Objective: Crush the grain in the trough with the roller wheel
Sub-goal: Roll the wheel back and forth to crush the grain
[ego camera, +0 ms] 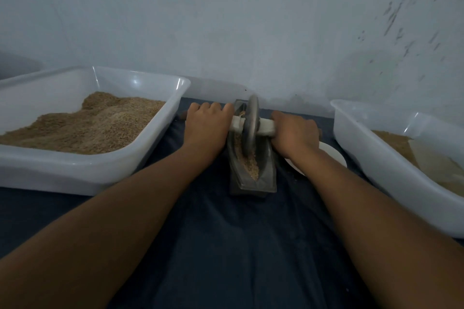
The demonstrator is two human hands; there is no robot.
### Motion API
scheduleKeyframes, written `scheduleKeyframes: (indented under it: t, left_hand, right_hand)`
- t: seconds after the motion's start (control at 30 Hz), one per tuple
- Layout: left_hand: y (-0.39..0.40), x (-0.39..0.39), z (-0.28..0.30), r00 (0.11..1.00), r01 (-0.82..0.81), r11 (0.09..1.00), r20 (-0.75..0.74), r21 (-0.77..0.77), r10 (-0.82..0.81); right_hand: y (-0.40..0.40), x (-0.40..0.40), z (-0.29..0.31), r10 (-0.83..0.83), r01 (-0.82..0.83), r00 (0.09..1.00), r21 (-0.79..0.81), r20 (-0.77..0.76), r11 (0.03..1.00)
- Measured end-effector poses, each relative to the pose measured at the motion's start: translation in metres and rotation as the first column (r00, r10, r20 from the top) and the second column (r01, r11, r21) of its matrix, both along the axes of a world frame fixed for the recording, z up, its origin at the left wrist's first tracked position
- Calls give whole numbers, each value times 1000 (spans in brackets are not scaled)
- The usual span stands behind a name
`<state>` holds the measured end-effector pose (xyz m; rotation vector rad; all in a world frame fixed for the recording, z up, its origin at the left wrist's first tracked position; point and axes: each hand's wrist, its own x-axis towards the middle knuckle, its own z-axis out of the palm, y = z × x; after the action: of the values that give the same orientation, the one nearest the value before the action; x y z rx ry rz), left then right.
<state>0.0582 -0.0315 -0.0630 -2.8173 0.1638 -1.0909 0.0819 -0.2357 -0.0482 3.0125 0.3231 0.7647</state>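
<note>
**Both hands on the axle, wheel at the far end of the trough**

At far left, a large white plastic tub (75,163) sits on the dark-blue-cloth-covered desk (226,246), heaped with brown whole grain (95,125). Next, the left hand (207,124) curls round the left end of the pale wooden axle (266,126). The grey metal roller wheel (251,124) stands upright in the dark boat-shaped metal trough (253,183), towards its far end. Light-brown, partly broken grain (251,167) lies along the groove on the near side of the wheel. The right hand (295,133) grips the axle's right end, partly covering a white plate (334,155) whose contents are hidden. At far right, a second white plastic tub (401,170) holds a shallower layer of paler meal (426,158).

The crushing looks well under way, mid-stroke. The next move likely calls for drawing the wheel back towards the body with even downward pressure from both hands, keeping it upright so grain stays in the groove.
</note>
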Motion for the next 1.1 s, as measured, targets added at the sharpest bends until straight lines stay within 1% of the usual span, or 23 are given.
scheduleKeyframes:
  t: [0.13, 0.23, 0.4, 0.6, 0.7, 0.83, 0.93, 1.1]
  left_hand:
    - [0, 7, 2, 1000, -3, 1000, -4, -3, 3]
    - [1, 12, 3, 1000, 1, 1000, -9, -3, -1]
    - [1, 18, 3, 1000, -1, 1000, 14, 3, 1]
    - [1, 12, -2, 999, 0, 1000, 53, 15, -1]
    - [0, 4, -4, 998, 6, 1000, 58, 12, -6]
    - [-1, -9, -6, 998, 14, 1000, 69, -1, -14]
    - [-3, -17, -6, 997, 22, 1000, 74, 2, -22]
    - [-5, -28, -12, 993, 10, 1000, 116, 4, -10]
  right_hand:
    - [2, 8, 5, -11, 11, 999, -23, -40, 1000]
    - [4, 14, 9, -21, 20, 995, -11, -94, 1000]
    - [5, 19, 9, -24, 24, 995, -3, -98, 1000]
    - [4, 10, 2, 10, -9, 1000, 38, -28, 999]
    - [3, 1, 0, 19, -19, 1000, 29, 4, 999]
    - [1, -11, -4, 47, -50, 995, 38, 85, 998]
    - [0, -19, -8, 54, -57, 994, 31, 96, 998]
    - [-3, -31, -13, 71, -81, 990, 81, 124, 993]
